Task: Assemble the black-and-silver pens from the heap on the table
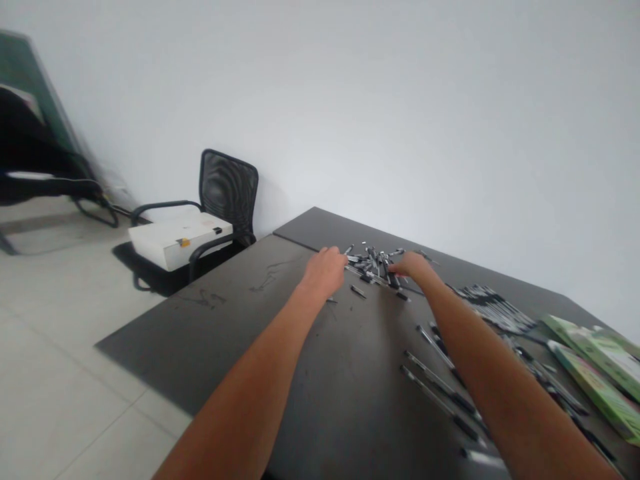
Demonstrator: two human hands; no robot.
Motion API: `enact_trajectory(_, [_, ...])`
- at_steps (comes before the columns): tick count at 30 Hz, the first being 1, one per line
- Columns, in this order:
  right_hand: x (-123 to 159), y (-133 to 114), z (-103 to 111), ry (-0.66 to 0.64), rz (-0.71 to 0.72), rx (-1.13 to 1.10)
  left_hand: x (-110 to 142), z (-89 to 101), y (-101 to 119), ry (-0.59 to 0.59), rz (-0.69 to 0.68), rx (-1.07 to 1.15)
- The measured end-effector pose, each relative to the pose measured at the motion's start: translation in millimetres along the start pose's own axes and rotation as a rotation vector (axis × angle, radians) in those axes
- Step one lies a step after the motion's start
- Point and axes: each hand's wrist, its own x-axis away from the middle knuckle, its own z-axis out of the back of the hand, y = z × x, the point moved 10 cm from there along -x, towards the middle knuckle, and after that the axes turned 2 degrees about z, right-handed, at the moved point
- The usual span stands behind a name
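Observation:
Both my arms stretch far across a dark grey table (235, 313). My left hand (325, 270) rests at the left edge of a pile of black and silver pens and pen parts (373, 263); its fingers curl down and I cannot make out anything in them. My right hand (411, 265) lies on the right side of the same pile, fingers reaching into the pens; its grip is hidden. More pens (435, 383) lie loose along my right forearm.
A neat row of pens (493, 307) lies to the right, with green boxes (595, 370) at the table's right edge. A black mesh chair (227, 193) holding a white box (180, 240) stands left of the table. Tiled floor is on the left.

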Motion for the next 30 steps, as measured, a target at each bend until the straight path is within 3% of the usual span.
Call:
enact_trajectory(8, [39.6,26.7,29.0,0.157,0.042,-0.261,0.0,-1.3,7.7,-0.007,-0.020,0.065])
enact_trajectory(13, [96.2,32.2,18.4,0.189,0.204,-0.568,-0.1,-5.4,15.7,-0.007,-0.054,0.174])
enact_trajectory(17, [142.2,10.8,10.5,0.214,0.371,-0.827,-0.8,-4.2,29.0,0.023,-0.079,0.325])
enact_trajectory(23, [188.3,-44.1,16.9,0.300,0.609,-1.080,5.3,-3.9,75.0,0.034,-0.166,0.634])
enact_trajectory(27, [196.5,-50.8,26.5,0.432,0.624,-1.066,7.9,-4.5,85.4,0.079,-0.153,0.809])
enact_trajectory(30, [193.3,-43.4,32.2,0.450,0.605,-0.951,6.3,2.0,75.7,0.161,-0.103,0.882])
